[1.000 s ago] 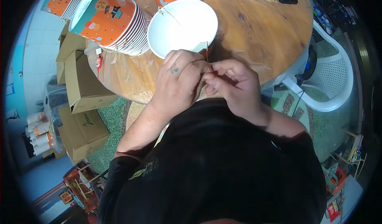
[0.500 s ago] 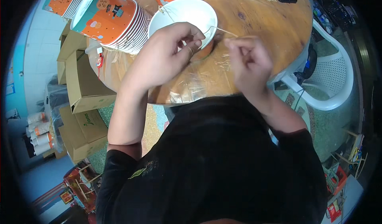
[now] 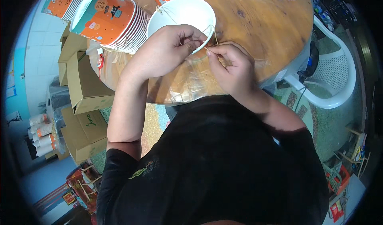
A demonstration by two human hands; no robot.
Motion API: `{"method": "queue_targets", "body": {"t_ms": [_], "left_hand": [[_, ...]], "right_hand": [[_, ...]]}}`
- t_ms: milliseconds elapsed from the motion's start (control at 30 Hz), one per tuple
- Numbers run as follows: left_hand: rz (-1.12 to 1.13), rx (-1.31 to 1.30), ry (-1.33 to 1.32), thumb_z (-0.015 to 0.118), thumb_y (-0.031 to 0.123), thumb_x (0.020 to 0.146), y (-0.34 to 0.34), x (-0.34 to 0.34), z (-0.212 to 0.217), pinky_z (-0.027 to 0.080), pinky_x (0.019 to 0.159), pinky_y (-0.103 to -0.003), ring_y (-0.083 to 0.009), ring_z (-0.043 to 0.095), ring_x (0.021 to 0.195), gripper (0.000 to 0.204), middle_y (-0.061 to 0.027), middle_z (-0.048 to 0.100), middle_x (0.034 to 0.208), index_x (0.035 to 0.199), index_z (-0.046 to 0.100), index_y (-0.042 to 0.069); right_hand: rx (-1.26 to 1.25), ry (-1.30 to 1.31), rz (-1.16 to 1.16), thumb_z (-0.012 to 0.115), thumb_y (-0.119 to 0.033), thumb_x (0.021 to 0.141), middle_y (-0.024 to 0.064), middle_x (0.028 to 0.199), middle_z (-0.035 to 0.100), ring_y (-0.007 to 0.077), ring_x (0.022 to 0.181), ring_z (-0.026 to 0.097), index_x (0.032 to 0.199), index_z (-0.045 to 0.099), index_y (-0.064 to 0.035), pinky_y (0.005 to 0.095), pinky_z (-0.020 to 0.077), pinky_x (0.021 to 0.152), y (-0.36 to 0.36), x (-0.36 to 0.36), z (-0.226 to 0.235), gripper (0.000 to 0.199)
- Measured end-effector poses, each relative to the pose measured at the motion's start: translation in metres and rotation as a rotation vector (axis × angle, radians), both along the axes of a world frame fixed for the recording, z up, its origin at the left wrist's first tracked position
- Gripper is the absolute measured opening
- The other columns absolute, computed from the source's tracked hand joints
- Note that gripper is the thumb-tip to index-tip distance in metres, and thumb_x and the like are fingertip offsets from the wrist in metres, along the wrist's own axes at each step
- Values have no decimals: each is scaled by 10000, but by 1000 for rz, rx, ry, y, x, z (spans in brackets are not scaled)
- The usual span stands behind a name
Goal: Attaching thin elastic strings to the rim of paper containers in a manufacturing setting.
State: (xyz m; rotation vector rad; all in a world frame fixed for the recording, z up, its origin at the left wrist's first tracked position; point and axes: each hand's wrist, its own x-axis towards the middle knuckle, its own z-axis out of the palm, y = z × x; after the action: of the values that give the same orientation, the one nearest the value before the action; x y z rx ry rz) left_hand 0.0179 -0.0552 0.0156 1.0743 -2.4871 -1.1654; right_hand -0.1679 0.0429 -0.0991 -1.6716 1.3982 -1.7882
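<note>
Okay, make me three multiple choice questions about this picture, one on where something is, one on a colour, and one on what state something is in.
1. Where does the white bucket stand?
A. on the round wooden table
B. on the plastic chair
C. on a cardboard box

2. What colour is the plastic chair?
A. red
B. white
C. black

3. What are the two hands doing?
A. resting flat on the table
B. both pinching a thin string at the bucket's rim
C. lifting the stacked buckets

Answers: 1 A, the bucket sits on the wood top. 2 B, the chair at the right is white. 3 B, the left hand and right hand meet at the string, fingertips closed.
</note>
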Motion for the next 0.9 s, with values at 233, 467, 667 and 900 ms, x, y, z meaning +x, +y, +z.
{"method": "queue_targets", "body": {"t_ms": [233,467,667,900], "left_hand": [[-42,98,-44,620,13,1125,-7,2,7,607,830,-247,-58,696,982,244,-17,763,1073,1328,744,-41],[-36,158,-30,602,5,1136,-11,1,3,611,826,-244,-58,692,989,269,-8,753,1122,1372,721,-48],[-8,144,-54,615,13,1134,-13,1,1,605,813,-246,-54,689,984,261,-10,752,1101,1358,735,-46],[39,178,-146,638,33,1134,-10,-9,12,590,817,-246,-58,678,959,241,-13,754,1063,1333,745,-50]], "right_hand": [[-10,-55,-10,868,-27,904,130,944,804,308,888,786,975,795,-28,395,618,784,-4,4,-4,102],[-2,-94,-19,871,-29,906,140,912,793,310,830,787,957,782,-24,394,612,734,-6,5,-2,103],[13,-110,-29,872,-26,902,141,897,786,318,820,785,945,771,-25,394,607,723,-6,7,1,110],[-10,-101,-32,873,-24,897,145,894,783,314,786,779,944,771,-11,387,598,693,-11,7,3,113]]}}
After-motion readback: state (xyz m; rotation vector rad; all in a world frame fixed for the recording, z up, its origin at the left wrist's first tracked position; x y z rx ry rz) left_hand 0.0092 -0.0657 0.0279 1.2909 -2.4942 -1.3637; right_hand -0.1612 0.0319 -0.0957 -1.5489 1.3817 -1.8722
